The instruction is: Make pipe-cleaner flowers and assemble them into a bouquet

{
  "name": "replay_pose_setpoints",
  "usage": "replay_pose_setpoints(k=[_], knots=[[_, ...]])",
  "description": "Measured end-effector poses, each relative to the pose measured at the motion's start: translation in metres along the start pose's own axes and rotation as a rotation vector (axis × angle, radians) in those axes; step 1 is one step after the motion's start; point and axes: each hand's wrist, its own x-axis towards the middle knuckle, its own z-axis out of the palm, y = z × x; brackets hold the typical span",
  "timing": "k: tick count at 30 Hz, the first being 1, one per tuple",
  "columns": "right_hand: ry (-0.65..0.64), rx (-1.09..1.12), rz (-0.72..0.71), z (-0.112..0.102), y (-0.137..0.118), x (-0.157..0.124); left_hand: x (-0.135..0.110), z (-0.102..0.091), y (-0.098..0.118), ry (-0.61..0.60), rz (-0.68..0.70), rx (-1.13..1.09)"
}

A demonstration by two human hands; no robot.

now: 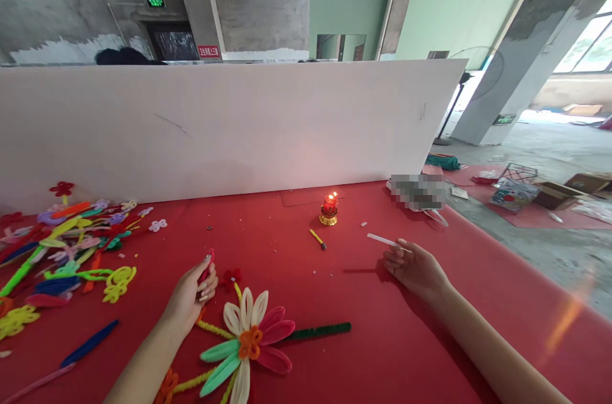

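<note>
My left hand (197, 292) is closed around a small red-pink piece (210, 257), mostly hidden by the fingers, just above the table. A translucent white glue stick (381, 239) is pinched in my right hand (417, 270), its free end pointing left toward a lit red candle (329, 205) on a gold base. Between my forearms lies a large pipe-cleaner flower (249, 341) with white, pink and green petals, an orange centre and a dark green stem. Smaller orange and red flowers on yellow stems stick out from it.
Colourful pipe-cleaner pieces (71, 251) are heaped at the left of the red table (373, 340). A blue and pink piece (88, 345) lies nearer. A yellow-and-black tool (317, 239) rests before the candle. A white board (268, 130) stands along the back edge.
</note>
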Motion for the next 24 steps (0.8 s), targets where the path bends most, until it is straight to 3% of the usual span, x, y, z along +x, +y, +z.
replay_pose_setpoints(k=[11,16,24], knots=[[-0.011,0.02,-0.01,0.001,-0.003,-0.004,0.005,-0.006,-0.003,-0.028,0.01,0.002],[-0.04,0.169,-0.096,0.007,-0.017,-0.018,0.006,-0.006,-0.002,-0.05,-0.001,-0.02],[-0.055,0.133,-0.18,0.001,-0.02,-0.026,0.002,-0.002,0.001,-0.057,0.009,-0.048]])
